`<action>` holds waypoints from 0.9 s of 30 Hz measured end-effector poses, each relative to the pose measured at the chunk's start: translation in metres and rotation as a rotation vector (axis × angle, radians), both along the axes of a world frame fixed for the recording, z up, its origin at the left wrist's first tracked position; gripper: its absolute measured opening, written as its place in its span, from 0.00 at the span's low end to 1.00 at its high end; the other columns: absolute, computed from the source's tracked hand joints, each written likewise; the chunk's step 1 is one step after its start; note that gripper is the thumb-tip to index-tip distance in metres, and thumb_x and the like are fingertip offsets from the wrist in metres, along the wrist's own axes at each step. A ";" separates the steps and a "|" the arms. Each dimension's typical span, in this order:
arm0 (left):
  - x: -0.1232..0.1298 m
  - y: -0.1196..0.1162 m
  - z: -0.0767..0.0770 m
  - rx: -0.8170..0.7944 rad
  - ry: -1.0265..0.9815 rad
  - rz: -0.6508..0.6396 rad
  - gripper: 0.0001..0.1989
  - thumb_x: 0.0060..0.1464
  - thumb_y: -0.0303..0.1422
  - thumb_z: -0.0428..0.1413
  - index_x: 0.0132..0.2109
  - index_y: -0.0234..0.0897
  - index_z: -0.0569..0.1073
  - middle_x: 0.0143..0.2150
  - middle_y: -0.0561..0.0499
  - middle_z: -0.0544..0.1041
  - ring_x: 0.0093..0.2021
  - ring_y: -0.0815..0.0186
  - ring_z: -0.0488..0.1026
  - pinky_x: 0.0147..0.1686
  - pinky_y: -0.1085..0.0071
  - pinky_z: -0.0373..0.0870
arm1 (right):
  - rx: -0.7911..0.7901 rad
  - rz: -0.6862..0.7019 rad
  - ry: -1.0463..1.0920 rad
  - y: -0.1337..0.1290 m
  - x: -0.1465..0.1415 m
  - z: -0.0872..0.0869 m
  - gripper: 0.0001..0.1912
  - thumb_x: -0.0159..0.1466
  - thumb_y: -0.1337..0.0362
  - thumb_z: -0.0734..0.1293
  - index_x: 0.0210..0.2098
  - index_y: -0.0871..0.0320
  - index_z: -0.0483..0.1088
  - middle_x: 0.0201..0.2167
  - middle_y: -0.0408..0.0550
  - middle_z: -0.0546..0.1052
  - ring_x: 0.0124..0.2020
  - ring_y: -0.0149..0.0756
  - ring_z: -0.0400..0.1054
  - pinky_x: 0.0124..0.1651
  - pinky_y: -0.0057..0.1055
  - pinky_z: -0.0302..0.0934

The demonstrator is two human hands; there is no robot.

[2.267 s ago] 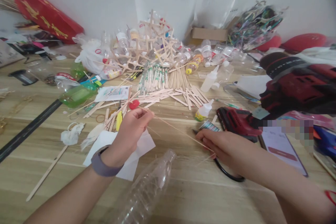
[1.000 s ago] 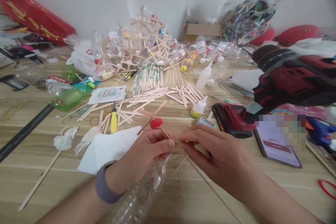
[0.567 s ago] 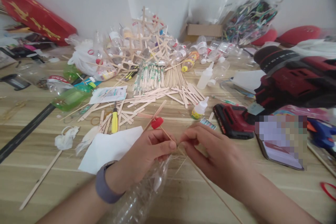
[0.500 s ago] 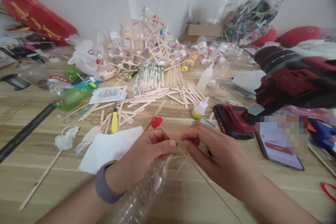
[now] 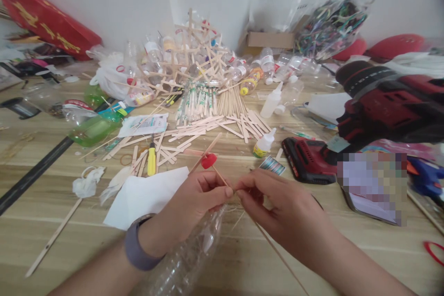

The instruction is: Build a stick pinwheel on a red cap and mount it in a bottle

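Lying nearest, at 7 o'clock (dial centred on the fingertips, 12 pointing away from the wearer), a clear bottle is resting on the table, partly hidden behind the left hand. The thin skewer is trailing to 5 o'clock, passing below the right hand. Risk: its long free end could be snagging on the right wrist or sleeve, levering the work out of line.

Left hand: pinching the skewer between thumb and fingers. Right hand: fingertips are sitting just beside the left ones; whether they are gripping the skewer, a fine strand or nothing, cannot tell. Likely fault: opposed pressure at this one spot, bending or splitting such slender wood.

Just beyond, near 11 o'clock, a red cap is sitting on the skewer, with a flat stick crossing behind it. Both are projecting past the left grip, apparently unsupported; a twist could be loosening them.

At 1 o'clock, a glue bottle is standing upright; a forward swing of the right knuckles could be toppling it. Farther, at 2, a drill is standing on its battery, looking top-heavy if bumped. Farthest, at 12, a stick lattice is leaning among bottles, probably fragile.
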State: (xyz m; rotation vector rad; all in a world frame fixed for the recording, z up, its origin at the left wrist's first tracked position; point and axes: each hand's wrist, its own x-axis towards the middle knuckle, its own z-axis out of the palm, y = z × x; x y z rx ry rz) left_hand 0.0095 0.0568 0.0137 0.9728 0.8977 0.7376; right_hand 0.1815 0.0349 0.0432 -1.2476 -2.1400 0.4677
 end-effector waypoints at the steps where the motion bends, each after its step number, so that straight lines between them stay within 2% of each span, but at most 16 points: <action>1: 0.000 0.000 0.001 0.004 0.013 -0.002 0.10 0.45 0.34 0.61 0.25 0.35 0.69 0.20 0.59 0.63 0.21 0.74 0.55 0.23 0.74 0.49 | 0.007 -0.010 -0.014 0.000 -0.001 0.000 0.09 0.61 0.72 0.60 0.28 0.57 0.70 0.21 0.41 0.72 0.21 0.29 0.66 0.24 0.24 0.56; 10: 0.000 0.001 0.006 0.039 0.066 -0.009 0.08 0.44 0.34 0.60 0.25 0.35 0.70 0.23 0.57 0.67 0.25 0.71 0.60 0.27 0.74 0.56 | -0.009 -0.041 0.040 -0.001 -0.005 -0.005 0.08 0.58 0.72 0.60 0.26 0.56 0.69 0.19 0.39 0.72 0.18 0.27 0.66 0.22 0.22 0.56; 19: 0.000 -0.002 0.008 0.068 0.161 0.017 0.06 0.47 0.33 0.58 0.28 0.36 0.71 0.22 0.58 0.65 0.24 0.71 0.58 0.25 0.74 0.52 | -0.073 -0.126 0.074 0.000 -0.007 -0.010 0.08 0.58 0.70 0.61 0.26 0.57 0.71 0.19 0.41 0.75 0.19 0.29 0.69 0.21 0.23 0.59; 27: 0.001 -0.002 0.004 0.057 0.165 0.035 0.07 0.48 0.35 0.58 0.27 0.37 0.71 0.21 0.60 0.63 0.22 0.72 0.55 0.24 0.73 0.49 | -0.053 -0.140 0.088 -0.002 -0.006 -0.004 0.09 0.60 0.69 0.62 0.27 0.56 0.72 0.20 0.41 0.76 0.20 0.30 0.70 0.23 0.23 0.61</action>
